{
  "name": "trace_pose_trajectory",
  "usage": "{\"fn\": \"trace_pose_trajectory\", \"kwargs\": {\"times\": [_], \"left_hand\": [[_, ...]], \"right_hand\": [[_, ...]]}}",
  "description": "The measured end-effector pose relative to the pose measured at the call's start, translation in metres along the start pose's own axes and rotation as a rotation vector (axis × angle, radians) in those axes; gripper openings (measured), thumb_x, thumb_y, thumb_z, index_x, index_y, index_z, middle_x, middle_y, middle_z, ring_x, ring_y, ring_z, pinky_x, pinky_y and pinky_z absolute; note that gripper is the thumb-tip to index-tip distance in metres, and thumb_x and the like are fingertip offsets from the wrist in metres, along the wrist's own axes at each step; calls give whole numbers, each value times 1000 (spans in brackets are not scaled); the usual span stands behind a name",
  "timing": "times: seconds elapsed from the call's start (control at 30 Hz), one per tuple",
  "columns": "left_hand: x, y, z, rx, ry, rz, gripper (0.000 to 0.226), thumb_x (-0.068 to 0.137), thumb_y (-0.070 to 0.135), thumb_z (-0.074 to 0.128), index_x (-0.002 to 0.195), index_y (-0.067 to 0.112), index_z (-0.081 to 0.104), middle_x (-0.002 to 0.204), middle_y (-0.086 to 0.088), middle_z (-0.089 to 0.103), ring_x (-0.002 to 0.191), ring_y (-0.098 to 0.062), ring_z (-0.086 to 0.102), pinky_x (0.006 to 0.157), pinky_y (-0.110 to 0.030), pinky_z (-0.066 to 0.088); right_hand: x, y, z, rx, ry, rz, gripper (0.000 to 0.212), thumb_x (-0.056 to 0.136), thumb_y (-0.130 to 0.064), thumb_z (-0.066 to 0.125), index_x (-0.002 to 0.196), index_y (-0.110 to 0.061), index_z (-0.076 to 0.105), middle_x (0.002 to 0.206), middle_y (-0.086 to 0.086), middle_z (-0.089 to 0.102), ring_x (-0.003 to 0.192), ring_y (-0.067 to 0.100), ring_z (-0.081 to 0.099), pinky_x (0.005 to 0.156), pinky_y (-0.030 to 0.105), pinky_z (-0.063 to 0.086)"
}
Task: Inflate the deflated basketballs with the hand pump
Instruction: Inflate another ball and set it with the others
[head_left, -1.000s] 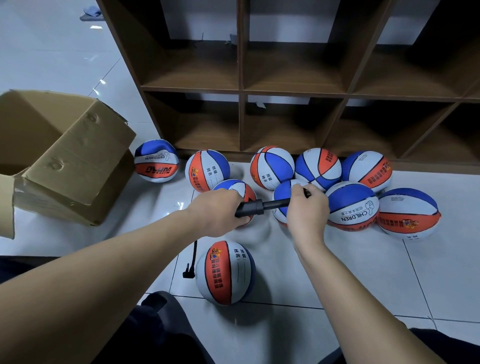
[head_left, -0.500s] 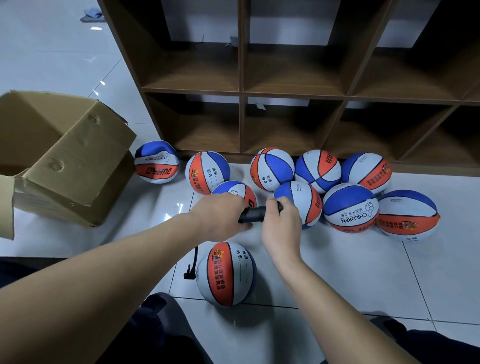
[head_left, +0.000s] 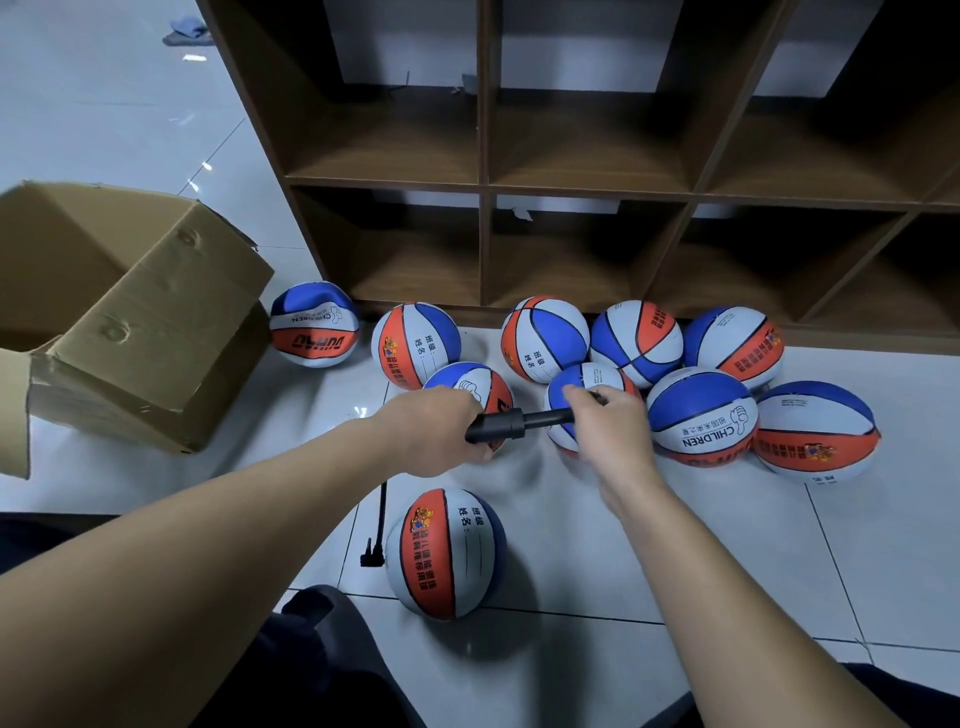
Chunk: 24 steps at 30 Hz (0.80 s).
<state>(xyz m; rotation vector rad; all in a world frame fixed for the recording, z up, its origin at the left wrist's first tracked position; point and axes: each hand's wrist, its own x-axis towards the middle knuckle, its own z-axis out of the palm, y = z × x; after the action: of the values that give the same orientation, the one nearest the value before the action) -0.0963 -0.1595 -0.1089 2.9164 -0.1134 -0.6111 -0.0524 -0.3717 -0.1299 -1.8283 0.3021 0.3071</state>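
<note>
I hold a black hand pump (head_left: 511, 425) level above the floor. My left hand (head_left: 434, 431) grips its barrel and my right hand (head_left: 610, 431) grips its handle, with a short length of the rod showing between them. A thin black hose (head_left: 382, 512) hangs from the pump to a round red, white and blue basketball (head_left: 447, 553) on the tile just in front of me. Several more basketballs of the same colours (head_left: 701, 410) lie in a cluster behind my hands; the far left one (head_left: 314, 325) looks dented.
An open cardboard box (head_left: 119, 317) stands on the floor to the left. A brown wooden cubby shelf (head_left: 483, 187) with bare compartments runs along the back. My dark-clothed legs (head_left: 311, 665) are at the bottom edge. White tile floor stretches to the right.
My right hand pushed the pump handle in toward the barrel half a second ago and has now drawn it out again to the right. The left hand stayed put.
</note>
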Motion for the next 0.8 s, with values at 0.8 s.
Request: {"fn": "trace_pose_trajectory", "kwargs": {"times": [0.8], "left_hand": [[-5, 6, 0, 34, 50, -27, 39, 99, 57, 60, 76, 28, 48, 74, 0, 59, 64, -18, 53, 56, -32, 39]], "right_hand": [[-16, 6, 28, -5, 211, -102, 33, 99, -21, 53, 69, -14, 41, 61, 2, 44, 62, 24, 39, 59, 37, 37]]}}
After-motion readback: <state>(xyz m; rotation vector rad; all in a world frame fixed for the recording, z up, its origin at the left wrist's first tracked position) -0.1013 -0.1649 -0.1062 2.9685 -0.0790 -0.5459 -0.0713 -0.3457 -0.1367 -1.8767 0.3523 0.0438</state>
